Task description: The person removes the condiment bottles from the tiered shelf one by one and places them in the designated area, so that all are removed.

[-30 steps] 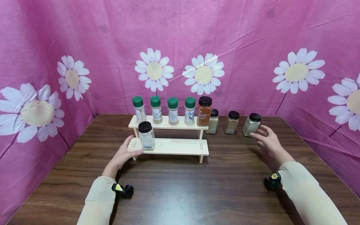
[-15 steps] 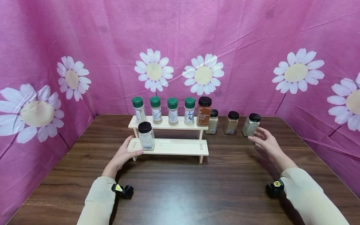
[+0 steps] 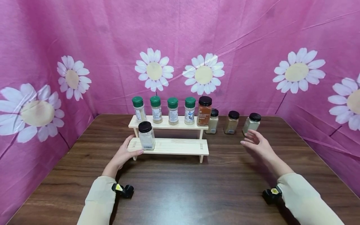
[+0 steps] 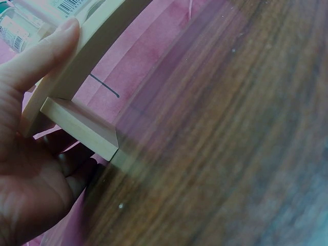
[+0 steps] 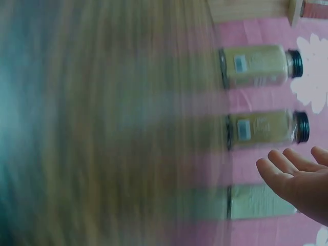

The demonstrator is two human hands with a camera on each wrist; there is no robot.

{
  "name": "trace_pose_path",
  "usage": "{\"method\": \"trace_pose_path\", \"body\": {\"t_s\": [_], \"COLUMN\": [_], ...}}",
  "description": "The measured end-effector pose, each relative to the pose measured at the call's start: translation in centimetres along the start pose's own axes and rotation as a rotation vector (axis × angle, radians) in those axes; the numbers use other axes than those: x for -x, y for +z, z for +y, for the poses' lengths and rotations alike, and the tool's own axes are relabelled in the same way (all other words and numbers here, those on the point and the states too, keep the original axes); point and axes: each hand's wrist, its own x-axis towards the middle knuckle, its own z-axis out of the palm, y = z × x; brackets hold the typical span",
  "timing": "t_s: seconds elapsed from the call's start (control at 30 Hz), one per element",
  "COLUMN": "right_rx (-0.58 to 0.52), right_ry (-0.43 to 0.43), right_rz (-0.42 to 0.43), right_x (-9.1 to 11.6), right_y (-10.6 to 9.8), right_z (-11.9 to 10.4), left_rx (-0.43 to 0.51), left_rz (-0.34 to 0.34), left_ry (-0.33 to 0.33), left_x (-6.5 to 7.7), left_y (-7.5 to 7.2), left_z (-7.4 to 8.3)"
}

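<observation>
A two-tier light wooden spice rack (image 3: 180, 146) stands on the table. My left hand (image 3: 122, 153) grips the left end of its lower shelf. In the left wrist view the thumb (image 4: 64, 38) lies on the front edge, with fingers below beside the leg. Just right of that thumb, a black-capped jar of white powder (image 3: 146, 139) sits upright on the lower shelf. My right hand (image 3: 260, 147) holds nothing, its fingers loosely spread. It overlaps the lower part of a pale green jar (image 3: 251, 124). A brown spice jar (image 3: 231, 126) stands left of that hand.
Several green-capped shakers (image 3: 172, 115) line the upper shelf, with a red sweet pepper jar (image 3: 204, 115) at its right end. Partly behind that jar, a tan spice jar (image 3: 213, 126) stands on the table (image 3: 180, 193). A pink flowered cloth (image 3: 180, 37) hangs behind.
My right hand has moved left and its fingers now pass in front of the pale green jar, which stays in place. The left hand and the rack have not moved.
</observation>
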Motion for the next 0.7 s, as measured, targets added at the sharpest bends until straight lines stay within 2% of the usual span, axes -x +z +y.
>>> {"method": "trace_pose_path", "body": {"t_s": [0.37,0.7], "right_rx": [-0.141,-0.092], "right_ry": [-0.094,-0.149], "right_rz": [-0.069,-0.137], "right_x": [0.9,1.6], "right_y": [2.1,3.8], "right_z": [-0.8,-2.3], "left_rx": [0.005,0.004], "left_rz": [0.002,-0.001], "left_ry": [0.005,0.007], "left_x": [0.0,-0.1], "left_y": [0.0,0.0], "left_z": [-0.1,-0.1]}}
